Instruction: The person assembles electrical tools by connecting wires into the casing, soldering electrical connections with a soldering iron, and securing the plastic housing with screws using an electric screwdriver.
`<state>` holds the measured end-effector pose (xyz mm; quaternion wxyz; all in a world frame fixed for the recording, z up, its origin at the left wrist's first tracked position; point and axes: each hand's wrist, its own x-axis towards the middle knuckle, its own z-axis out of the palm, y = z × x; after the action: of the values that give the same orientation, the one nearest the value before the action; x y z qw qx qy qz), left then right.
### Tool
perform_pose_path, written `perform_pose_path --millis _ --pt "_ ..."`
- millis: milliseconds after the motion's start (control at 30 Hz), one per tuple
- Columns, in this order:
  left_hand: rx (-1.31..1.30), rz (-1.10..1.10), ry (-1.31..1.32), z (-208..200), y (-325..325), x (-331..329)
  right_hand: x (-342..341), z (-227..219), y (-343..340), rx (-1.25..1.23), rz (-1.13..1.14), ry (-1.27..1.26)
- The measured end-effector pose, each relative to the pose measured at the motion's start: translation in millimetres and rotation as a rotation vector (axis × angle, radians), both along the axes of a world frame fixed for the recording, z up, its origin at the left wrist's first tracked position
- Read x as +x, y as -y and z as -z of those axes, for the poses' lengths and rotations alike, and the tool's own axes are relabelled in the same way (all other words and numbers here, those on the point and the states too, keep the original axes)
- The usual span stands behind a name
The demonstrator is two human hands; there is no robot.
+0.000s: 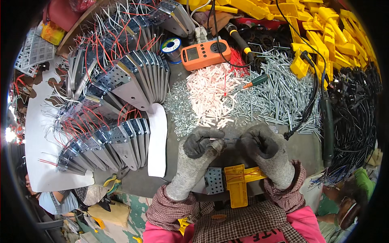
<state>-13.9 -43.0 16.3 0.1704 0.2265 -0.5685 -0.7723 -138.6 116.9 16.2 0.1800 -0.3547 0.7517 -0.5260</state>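
Grey desk (137,181) below, I see left hand (201,142) and right hand (261,141) pinching a thin piece (231,140), its ends hidden.

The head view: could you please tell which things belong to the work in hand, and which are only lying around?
Likely part of the work:
left hand and right hand, both gloved
thin piece between them, too small to identify
yellow plastic part nearer the body
perforated metal plate left of it

Apparently just lying around:
pliers
narrow white sheet
spool
green-handled tool
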Motion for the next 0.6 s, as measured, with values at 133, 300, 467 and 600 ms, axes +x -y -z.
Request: perform_pose_path --millis 133,300,467,600 --pt "-0.057 0.021 0.11 -2.8 -0.9 -0.7 0.5 -11.2 1.7 0.033 0.003 -0.046" --pt "-0.035 -0.007 0.077 -1.4 -0.9 -0.9 -0.5 -11.2 0.1 0.039 -0.001 -0.027" --pt "-0.138 0.011 0.111 -0.5 -1.3 -1.0 -1.8 -8.1 -1.5 0.068 0.002 -0.046" --pt "-0.163 0.012 0.084 -2.0 -2.6 -1.2 -1.8 -9.8 -3.4 0.065 0.001 -0.018"
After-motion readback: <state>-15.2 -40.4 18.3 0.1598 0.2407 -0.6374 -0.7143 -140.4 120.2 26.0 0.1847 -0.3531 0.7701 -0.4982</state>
